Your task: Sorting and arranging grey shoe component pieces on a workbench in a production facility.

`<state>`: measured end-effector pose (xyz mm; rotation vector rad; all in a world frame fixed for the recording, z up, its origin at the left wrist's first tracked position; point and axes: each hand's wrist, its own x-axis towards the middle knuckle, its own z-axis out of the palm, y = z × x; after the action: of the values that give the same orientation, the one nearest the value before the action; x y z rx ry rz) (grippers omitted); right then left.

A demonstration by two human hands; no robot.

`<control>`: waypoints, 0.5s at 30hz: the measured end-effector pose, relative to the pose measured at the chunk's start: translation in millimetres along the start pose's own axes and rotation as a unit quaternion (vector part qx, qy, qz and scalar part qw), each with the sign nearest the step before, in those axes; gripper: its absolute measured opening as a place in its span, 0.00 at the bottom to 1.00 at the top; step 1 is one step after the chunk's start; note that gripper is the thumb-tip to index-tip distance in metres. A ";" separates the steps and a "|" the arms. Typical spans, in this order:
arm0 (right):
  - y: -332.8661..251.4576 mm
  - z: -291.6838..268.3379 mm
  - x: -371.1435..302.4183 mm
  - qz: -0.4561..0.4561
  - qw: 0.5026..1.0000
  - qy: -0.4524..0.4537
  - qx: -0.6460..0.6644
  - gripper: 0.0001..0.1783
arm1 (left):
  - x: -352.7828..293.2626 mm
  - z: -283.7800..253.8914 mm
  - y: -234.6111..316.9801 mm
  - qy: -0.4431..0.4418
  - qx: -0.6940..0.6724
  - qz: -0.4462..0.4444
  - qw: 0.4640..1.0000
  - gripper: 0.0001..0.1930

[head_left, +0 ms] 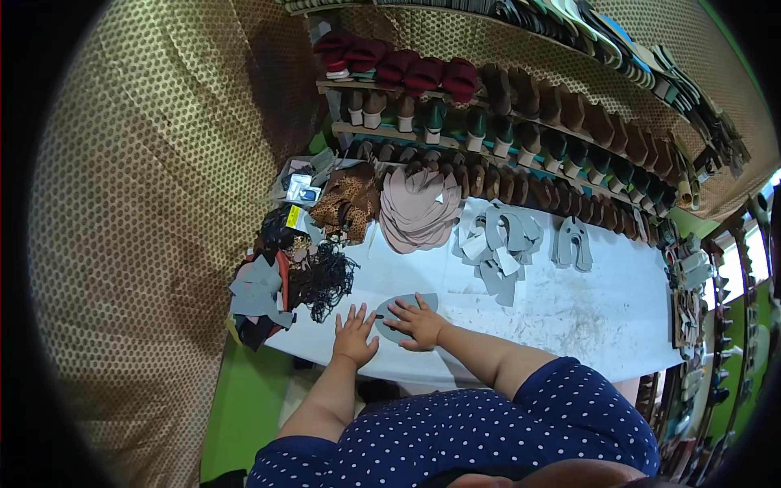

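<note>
Cutout [432, 302] (leather, perhaps) under right hand [422, 325], left hand [355, 338] beside.

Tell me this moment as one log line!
right hand: spread on grey piece | left hand: spread beside it | pink pieces: piled farther back on table

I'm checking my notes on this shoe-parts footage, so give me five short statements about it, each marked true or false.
1. The right hand lies on a grey piece. True.
2. The left hand is clenched in a fist. False: it is open, its fingers spread.
3. The pink pieces lie to the left of the pile of grey pieces. True.
4. The plush slippers are bright yellow. False: they are dark red.
5. The person's top is dark blue with white dots. True.
</note>
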<state>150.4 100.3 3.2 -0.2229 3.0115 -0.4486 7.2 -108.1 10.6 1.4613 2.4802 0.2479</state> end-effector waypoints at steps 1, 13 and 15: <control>-0.6 -1.6 -0.6 0.009 1.000 0.007 -0.001 0.41 | -0.1 -0.4 0.2 0.000 -0.002 -0.002 1.000 0.37; 3.7 0.2 1.2 -0.028 0.999 -0.013 0.036 0.40 | 0.8 0.4 -0.2 -0.001 0.014 0.003 1.000 0.37; 3.4 1.8 0.2 -0.026 0.999 -0.004 0.028 0.41 | -0.3 2.8 -0.4 -0.001 0.017 0.004 1.000 0.37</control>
<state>149.9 103.0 0.4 -0.3000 2.9866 -0.5352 7.8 -108.5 7.8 1.4854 2.4893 0.2057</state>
